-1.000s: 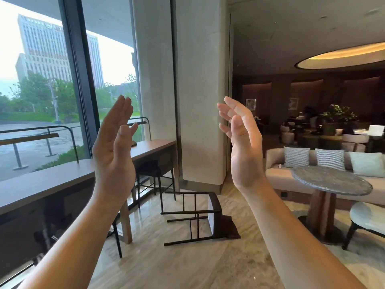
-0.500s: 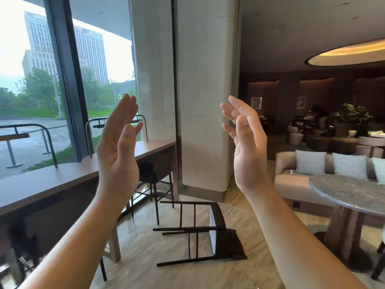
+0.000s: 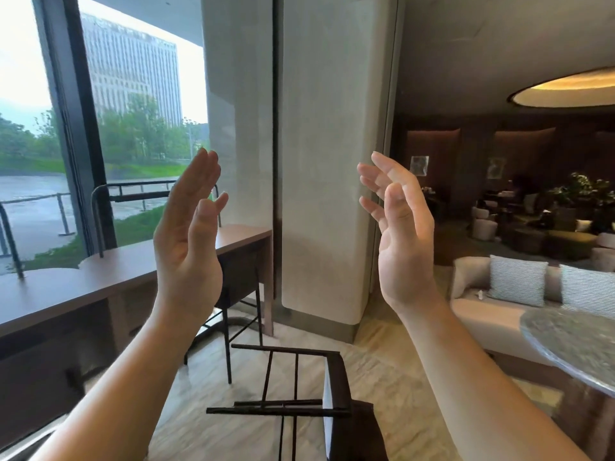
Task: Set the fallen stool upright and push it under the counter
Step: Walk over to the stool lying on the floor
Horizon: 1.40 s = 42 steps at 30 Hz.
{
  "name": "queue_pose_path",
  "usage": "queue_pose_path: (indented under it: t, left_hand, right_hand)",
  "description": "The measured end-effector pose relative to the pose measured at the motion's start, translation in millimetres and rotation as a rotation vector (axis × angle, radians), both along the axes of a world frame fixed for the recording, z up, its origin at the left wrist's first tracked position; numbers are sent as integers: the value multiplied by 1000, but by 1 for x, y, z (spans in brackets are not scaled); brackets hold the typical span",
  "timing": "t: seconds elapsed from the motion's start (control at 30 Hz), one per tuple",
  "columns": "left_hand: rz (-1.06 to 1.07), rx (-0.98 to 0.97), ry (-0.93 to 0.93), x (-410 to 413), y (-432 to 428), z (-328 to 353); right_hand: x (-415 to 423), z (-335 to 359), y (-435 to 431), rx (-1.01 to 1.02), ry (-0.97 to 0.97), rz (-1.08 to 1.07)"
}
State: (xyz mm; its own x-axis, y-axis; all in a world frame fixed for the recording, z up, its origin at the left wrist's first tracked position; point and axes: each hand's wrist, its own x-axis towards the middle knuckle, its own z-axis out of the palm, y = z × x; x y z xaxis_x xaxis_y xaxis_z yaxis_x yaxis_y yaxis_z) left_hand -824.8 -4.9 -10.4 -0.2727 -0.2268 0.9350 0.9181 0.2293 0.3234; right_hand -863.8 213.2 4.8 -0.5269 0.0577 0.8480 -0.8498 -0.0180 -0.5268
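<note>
A dark stool (image 3: 336, 387) lies on its side on the marble floor at the bottom centre, thin legs pointing left, seat to the right. The brown wooden counter (image 3: 109, 277) runs along the window on the left. Both hands are raised in front of me, well above the stool and touching nothing. My left hand (image 3: 189, 247) has its palm facing right with fingers straight. My right hand (image 3: 399, 234) faces it, palm left, fingers spread and slightly curled.
Another dark stool (image 3: 239, 294) stands upright under the counter's far end. A wide pale column (image 3: 332, 161) rises behind the fallen stool. A round stone table (image 3: 572, 344) and a beige sofa (image 3: 482, 311) with striped cushions stand at the right.
The view has moved forward and swung left: the fallen stool is nearer and lower in frame, the column larger. Both hands stay raised and empty.
</note>
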Motion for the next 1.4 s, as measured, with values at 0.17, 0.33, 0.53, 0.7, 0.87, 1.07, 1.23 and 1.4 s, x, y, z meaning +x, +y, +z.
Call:
queue_pose_path:
  t: [0.17, 0.33, 0.53, 0.7, 0.87, 1.07, 1.23, 1.4]
  left_hand:
    - [6, -20, 18, -120, 0, -10]
    - [-9, -12, 16, -233, -1, -9]
    - [-19, -11, -21, -352, 12, -8]
    - [0, -29, -54, -431, 38, -19]
    - [51, -15, -82, -497, 77, -36]
    - [203, 38, -114, -558, 140, -61]
    - [340, 104, -191, -600, 187, -98]
    - [467, 153, -277, -636, 212, -146]
  right_hand:
    - [-115, -12, 1, -10, 8, 6]
    - [-224, -9, 2, -22, 26, 0]
    - [-339, -7, 15, -12, 5, -35]
    - [-425, -21, 37, -24, -31, -16]
    - [-504, -40, 70, -17, -35, 61]
    - [-601, -65, 128, -9, -64, 225]
    - [-664, -93, 167, 14, -144, 371]
    - [-720, -130, 173, 34, -206, 484]
